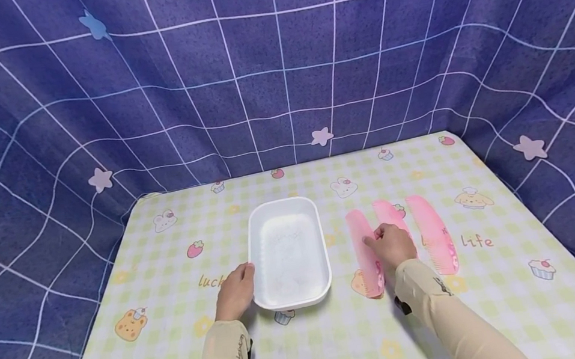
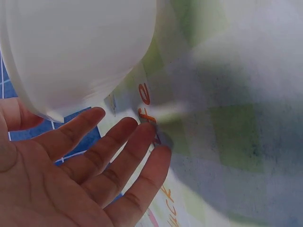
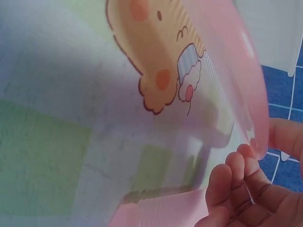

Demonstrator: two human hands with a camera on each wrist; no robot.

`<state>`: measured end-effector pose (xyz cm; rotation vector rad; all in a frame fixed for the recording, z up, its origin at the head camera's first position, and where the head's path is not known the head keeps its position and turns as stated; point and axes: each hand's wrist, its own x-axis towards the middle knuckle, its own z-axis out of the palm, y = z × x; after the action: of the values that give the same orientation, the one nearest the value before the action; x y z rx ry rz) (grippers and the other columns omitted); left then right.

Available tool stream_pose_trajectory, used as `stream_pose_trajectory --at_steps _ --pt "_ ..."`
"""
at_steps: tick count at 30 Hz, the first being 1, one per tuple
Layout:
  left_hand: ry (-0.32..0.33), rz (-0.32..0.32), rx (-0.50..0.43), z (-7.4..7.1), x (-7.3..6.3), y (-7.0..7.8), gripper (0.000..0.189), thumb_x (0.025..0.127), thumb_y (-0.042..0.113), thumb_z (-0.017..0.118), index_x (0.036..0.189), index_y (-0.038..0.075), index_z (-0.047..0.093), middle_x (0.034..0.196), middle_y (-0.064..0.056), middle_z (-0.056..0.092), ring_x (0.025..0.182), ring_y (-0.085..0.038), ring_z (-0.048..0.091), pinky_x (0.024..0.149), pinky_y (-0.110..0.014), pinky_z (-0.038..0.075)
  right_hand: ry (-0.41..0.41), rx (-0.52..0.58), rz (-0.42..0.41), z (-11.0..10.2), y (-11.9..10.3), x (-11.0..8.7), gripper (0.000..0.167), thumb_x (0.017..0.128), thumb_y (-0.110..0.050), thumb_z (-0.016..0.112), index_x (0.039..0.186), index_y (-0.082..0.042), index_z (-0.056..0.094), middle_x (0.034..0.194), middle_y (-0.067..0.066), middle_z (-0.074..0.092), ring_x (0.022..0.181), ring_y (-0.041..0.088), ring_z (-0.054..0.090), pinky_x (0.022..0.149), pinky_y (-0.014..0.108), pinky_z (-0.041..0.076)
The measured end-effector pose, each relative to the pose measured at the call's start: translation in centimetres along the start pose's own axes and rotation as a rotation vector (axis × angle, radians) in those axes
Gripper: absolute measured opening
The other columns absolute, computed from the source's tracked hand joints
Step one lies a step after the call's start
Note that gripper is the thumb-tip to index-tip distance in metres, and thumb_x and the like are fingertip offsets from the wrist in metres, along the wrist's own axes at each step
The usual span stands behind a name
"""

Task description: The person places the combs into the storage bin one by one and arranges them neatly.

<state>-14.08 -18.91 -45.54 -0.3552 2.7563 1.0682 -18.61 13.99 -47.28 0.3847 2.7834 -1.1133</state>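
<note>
My left hand (image 1: 236,293) holds the left rim of a white plastic tray (image 1: 324,247). In the left wrist view, the thumb goes over the rim while the other fingers stretch out beside the outer wall. To the right of the tray, my right hand (image 1: 393,245) pinches a pink comb (image 1: 363,248) between thumb and fingertips. The right wrist view shows this comb (image 3: 248,61) tilted, teeth toward the printed cloth. A second pink comb (image 1: 385,211) lies partly hidden behind the right hand. Further right is a third pink comb (image 1: 434,233), lying flat.
A light green checked tablecloth (image 1: 168,353) with cartoon prints covers the table. Behind and at both sides hangs a dark blue curtain (image 1: 260,98) with white grid lines and stars.
</note>
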Motion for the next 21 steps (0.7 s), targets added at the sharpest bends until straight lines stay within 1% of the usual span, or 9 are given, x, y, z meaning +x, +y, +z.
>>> stream_pose_trajectory --at_steps 3,12,21 --pt "-0.009 -0.010 -0.003 -0.11 -0.08 -0.04 0.054 0.110 0.034 0.032 0.148 -0.001 0.048 0.149 -0.025 0.049 0.138 -0.048 0.043 0.114 -0.059 0.033 -0.005 0.012 0.001 -0.16 -0.14 -0.17 0.026 0.094 -0.030 0.070 0.086 -0.007 0.061 0.071 0.005 0.058 0.070 0.023 0.055 0.063 0.034 0.039" --pt "-0.017 -0.015 0.010 -0.13 -0.13 -0.23 0.055 0.110 0.035 0.031 0.149 0.000 0.048 0.150 -0.024 0.049 0.138 -0.048 0.042 0.115 -0.059 0.033 -0.032 0.032 0.024 -0.34 -0.44 -0.37 0.025 0.093 -0.029 0.071 0.089 -0.006 0.062 0.070 0.004 0.058 0.068 0.022 0.054 0.064 0.033 0.039" --pt "-0.010 -0.024 -0.010 -0.06 -0.13 -0.20 0.056 0.110 0.036 0.031 0.147 -0.002 0.050 0.146 -0.024 0.052 0.135 -0.048 0.047 0.110 -0.059 0.039 -0.019 0.027 0.001 -0.31 -0.36 -0.40 0.024 0.093 -0.028 0.070 0.086 -0.006 0.063 0.068 0.003 0.059 0.066 0.021 0.053 0.060 0.032 0.038"
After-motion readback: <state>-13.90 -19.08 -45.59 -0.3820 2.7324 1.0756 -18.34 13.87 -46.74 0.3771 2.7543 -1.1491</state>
